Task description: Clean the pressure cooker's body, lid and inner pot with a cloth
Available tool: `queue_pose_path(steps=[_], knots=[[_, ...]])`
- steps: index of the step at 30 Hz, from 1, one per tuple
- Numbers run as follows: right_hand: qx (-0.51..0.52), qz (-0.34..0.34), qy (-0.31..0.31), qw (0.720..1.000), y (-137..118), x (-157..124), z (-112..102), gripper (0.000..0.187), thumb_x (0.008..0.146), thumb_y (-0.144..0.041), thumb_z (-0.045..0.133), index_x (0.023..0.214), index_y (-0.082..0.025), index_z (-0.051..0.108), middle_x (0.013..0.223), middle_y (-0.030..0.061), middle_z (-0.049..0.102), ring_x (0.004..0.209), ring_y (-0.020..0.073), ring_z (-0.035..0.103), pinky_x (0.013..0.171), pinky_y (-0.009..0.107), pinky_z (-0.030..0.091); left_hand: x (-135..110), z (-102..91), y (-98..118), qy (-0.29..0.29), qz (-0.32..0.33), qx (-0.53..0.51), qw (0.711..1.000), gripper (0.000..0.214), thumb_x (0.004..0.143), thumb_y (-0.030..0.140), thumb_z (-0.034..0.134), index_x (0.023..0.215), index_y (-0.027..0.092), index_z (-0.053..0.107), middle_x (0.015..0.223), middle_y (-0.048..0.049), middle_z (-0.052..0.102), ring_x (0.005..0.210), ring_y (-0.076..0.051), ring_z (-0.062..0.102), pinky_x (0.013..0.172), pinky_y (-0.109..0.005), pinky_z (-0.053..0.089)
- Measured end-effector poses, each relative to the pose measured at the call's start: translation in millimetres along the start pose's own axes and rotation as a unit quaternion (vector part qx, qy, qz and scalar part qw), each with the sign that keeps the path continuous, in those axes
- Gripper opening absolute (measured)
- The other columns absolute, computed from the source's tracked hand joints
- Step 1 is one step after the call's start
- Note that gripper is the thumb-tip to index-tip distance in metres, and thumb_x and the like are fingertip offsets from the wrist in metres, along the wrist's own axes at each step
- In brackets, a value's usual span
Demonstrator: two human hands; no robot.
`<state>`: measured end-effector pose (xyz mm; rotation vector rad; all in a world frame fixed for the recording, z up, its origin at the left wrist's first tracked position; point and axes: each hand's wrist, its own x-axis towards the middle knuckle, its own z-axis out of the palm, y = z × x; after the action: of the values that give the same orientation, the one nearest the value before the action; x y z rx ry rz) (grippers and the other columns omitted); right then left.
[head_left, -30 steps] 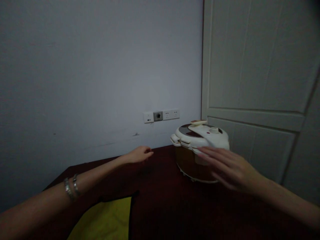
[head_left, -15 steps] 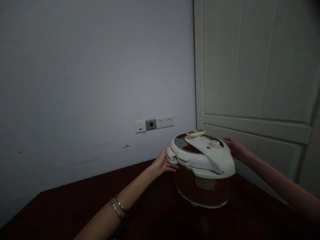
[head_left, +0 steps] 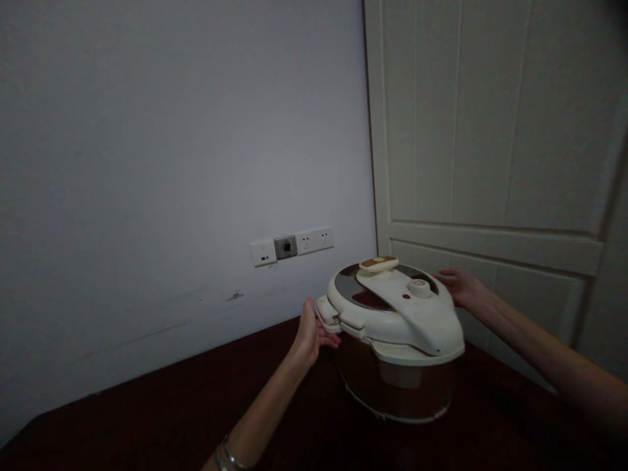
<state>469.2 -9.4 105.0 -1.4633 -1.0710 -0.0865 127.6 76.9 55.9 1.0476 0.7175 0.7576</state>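
A pressure cooker with a cream lid and brown body stands on the dark red table near the corner. My left hand reaches to its left side, fingers curled under the lid's side handle. My right hand is at the cooker's far right side, behind the lid's rim, fingers stretched along it. Both hands touch or nearly touch the cooker; whether they grip it is unclear. Bracelets sit on my left wrist.
A white wall stands behind the table with a row of sockets just above table height. A cream panelled door closes off the right side, right behind the cooker.
Both hands went from hovering in front of the cooker to its two sides. The view has moved closer, and the yellow cloth has dropped out of sight.
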Motion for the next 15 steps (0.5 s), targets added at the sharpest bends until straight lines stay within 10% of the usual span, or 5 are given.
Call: queue_pose_path(steps=[6,15], knots=[[0.196,0.248,-0.091,0.944,-12,-22,-2,0.033,0.076,-0.015,0.030,0.050,-0.020,0.051,0.046,0.0082,0.053,0.048,0.0203,0.061,0.060,0.036,0.050,-8,-12.2,6,0.059,0.066,-0.017,0.996,0.055,0.087,0.063,0.022,0.073,0.017,0.049,0.039,0.0051,0.044,0.027,-0.008,0.033,0.036,-0.022,0.039],[0.398,0.328,-0.175,0.839,-56,-27,29,0.017,0.067,-0.016,0.042,0.074,-0.020,0.057,0.072,0.0109,0.063,0.070,0.0225,0.066,0.075,0.040,0.054,-69,-39.7,40,0.166,0.132,0.030,0.977,0.058,0.082,0.066,0.026,0.056,0.018,0.047,0.033,0.0056,0.040,0.024,-0.004,0.020,0.031,-0.019,0.035]])
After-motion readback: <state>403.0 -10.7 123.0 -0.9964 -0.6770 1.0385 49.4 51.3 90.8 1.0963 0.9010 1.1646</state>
